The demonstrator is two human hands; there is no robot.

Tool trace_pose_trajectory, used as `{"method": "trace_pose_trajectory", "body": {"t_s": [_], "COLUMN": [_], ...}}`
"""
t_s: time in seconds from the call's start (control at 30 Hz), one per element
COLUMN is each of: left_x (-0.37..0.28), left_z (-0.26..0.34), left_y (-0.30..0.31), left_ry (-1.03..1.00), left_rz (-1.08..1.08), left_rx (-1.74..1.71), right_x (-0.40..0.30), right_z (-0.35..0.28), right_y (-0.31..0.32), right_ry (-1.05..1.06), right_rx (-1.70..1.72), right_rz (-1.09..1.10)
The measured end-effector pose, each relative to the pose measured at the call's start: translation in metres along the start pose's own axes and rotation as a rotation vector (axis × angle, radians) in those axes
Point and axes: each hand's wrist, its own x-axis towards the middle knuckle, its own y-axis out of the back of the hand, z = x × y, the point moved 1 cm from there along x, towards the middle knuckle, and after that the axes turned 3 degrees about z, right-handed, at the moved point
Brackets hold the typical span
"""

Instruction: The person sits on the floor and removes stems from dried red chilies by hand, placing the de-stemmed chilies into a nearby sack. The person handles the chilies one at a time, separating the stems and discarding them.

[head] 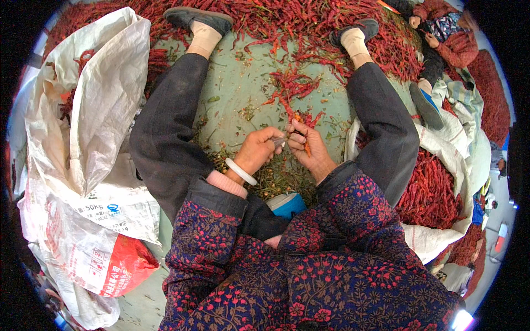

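Observation:
My right hand (pixel 308 147) grips dried red chilli peppers between thumb and fingers; an orange-red chilli (pixel 307 149) hangs below its fingers. Close beside it, the fingers of my left hand (pixel 257 149) are curled, with a small greyish thing (pixel 278 142) at the thumb and forefinger, too small to name. The two hands nearly meet at the stem end of the chillies. Just beyond them, a small cluster of red chillies (pixel 294 85) lies on the pale green floor (pixel 236 111). Under my hands is a heap of plucked stems and debris (pixel 285 178).
A large chilli pile (pixel 290 16) spreads past my feet. On the left stands a white woven sack (pixel 112 95); on the right, an open sack (pixel 430 244) holds red chillies (pixel 430 190). A blue-and-white object (pixel 290 205) sits between my legs. Another person (pixel 455 45) sits at upper right.

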Motion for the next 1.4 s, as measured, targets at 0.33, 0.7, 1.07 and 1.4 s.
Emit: {"method": "trace_pose_trajectory", "body": {"t_s": [0.33, 0.7, 1.07, 1.4], "left_x": [0.000, -0.004, 0.027, 0.026], "left_z": [0.002, -0.007, -0.025, -0.032], "left_y": [-0.002, -0.018, -0.023, 0.015], "left_ry": [-0.013, -0.385, -0.194, -0.036], "left_rz": [0.020, 0.440, 0.618, 0.628], "left_rx": [0.108, 0.837, 1.099, 0.931], "right_x": [-0.001, -0.006, 0.000, -0.024], "right_z": [0.003, 0.015, 0.021, 0.010], "right_y": [0.002, -0.007, 0.004, -0.022], "right_ry": [0.054, 0.103, -0.001, 0.074], "right_rx": [-0.114, -0.198, -0.057, -0.157], "right_rz": [0.004, 0.128, 0.153, 0.081]}}
